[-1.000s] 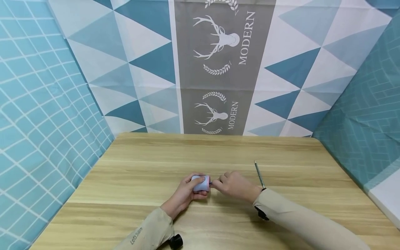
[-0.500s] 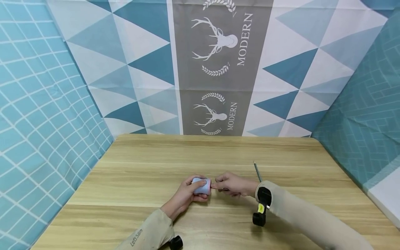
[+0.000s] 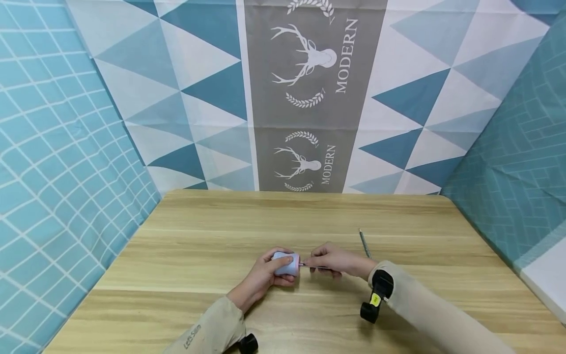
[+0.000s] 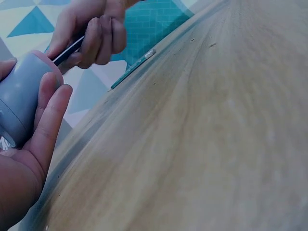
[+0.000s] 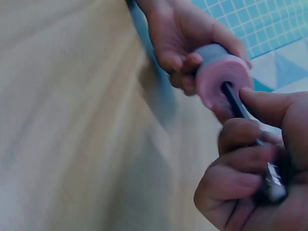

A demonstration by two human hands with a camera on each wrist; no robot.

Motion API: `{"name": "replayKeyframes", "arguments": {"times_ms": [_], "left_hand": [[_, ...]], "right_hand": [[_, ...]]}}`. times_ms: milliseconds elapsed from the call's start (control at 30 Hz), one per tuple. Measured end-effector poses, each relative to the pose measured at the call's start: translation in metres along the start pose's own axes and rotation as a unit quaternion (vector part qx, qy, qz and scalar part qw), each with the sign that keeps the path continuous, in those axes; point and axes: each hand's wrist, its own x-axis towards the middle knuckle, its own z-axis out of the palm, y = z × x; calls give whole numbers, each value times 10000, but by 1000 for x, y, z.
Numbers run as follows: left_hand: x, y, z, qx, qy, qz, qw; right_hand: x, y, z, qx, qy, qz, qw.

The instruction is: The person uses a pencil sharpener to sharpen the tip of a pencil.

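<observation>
My left hand (image 3: 261, 278) grips a light blue pencil sharpener (image 3: 284, 264) with a pink end, held just over the middle of the table. In the right wrist view, a dark pencil (image 5: 235, 102) enters the hole in the sharpener's pink face (image 5: 209, 86). The fingers of my right hand (image 3: 336, 260) are curled round this pencil, with the thumb near the pink rim. The pencil's shiny rear end shows in the palm; its tip is hidden inside the sharpener. In the left wrist view, the pencil (image 4: 70, 50) runs between the sharpener (image 4: 24, 91) and my right hand (image 4: 94, 36).
A second, greenish pencil (image 3: 364, 243) lies on the wooden table (image 3: 212, 216), just beyond my right wrist. Patterned cloths (image 3: 212, 98) hang behind the table and on both sides. A white surface (image 3: 544, 280) borders it at the right.
My right wrist has turned, bringing its camera into sight. The right fingers have shifted slightly away from the sharpener, and more pencil shows between them. The left hand stays almost in place.
</observation>
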Motion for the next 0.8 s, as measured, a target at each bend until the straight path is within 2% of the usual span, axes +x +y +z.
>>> {"name": "replayKeyframes", "arguments": {"times_ms": [67, 133, 167, 200, 233, 267, 300, 333, 433, 500, 533, 567, 600, 633, 667, 700, 733, 767, 800], "left_hand": [[1, 1, 0, -106, 89, 9, 9999], [2, 2, -1, -229, 171, 22, 9996], [2, 2, -1, -304, 214, 22, 9993], [2, 2, -2, -359, 241, 21, 9991], [2, 2, -2, -400, 261, 11, 9989], [1, 2, -2, -429, 275, -1, 9987], [1, 2, -3, -457, 284, -5, 9986], [1, 2, -3, -485, 289, -6, 9984], [1, 3, -3, -528, 301, -7, 9982], [1, 2, -3, -539, 298, -16, 9981], [1, 2, -3, -534, 285, -29, 9982], [0, 2, -3, -532, 270, -46, 9982], [0, 2, -3, -521, 244, -54, 9983], [0, 2, -3, -519, 224, -67, 9984], [0, 2, -3, -524, 210, -79, 9984], [-1, 2, -3, -519, 201, -78, 9984], [-1, 2, -3, -526, 209, -76, 9984], [-1, 2, -3, -536, 221, -69, 9983], [-1, 1, -3, -533, 234, -60, 9983]], "right_hand": [[-5, -3, -4, -727, 306, -459, 9958], [-9, -6, -7, -1438, 572, -972, 9832], [-10, -6, -7, -1847, 706, -1268, 9720], [-11, -5, -6, -2299, 827, -1604, 9563], [-12, -5, -5, -2751, 925, -1982, 9362], [-11, -5, -3, -3229, 1027, -2352, 9110], [-10, -4, -2, -3723, 1136, -2739, 8795], [-9, -2, 0, -4237, 1282, -3098, 8415], [-4, 2, 3, -5568, 1786, -3859, 7135], [0, 4, 5, -6234, 2111, -4143, 6286], [2, 5, 6, -6476, 2233, -4272, 5901], [5, 6, 6, -6654, 2337, -4386, 5570], [7, 6, 6, -6770, 2424, -4498, 5298], [9, 6, 7, -6835, 2502, -4612, 5074], [11, 7, 7, -6858, 2560, -4710, 4922], [13, 7, 7, -6847, 2594, -4785, 4847], [15, 7, 7, -6800, 2615, -4850, 4837], [16, 7, 7, -6739, 2623, -4882, 4886], [18, 8, 8, -6625, 2587, -4898, 5043]]}}
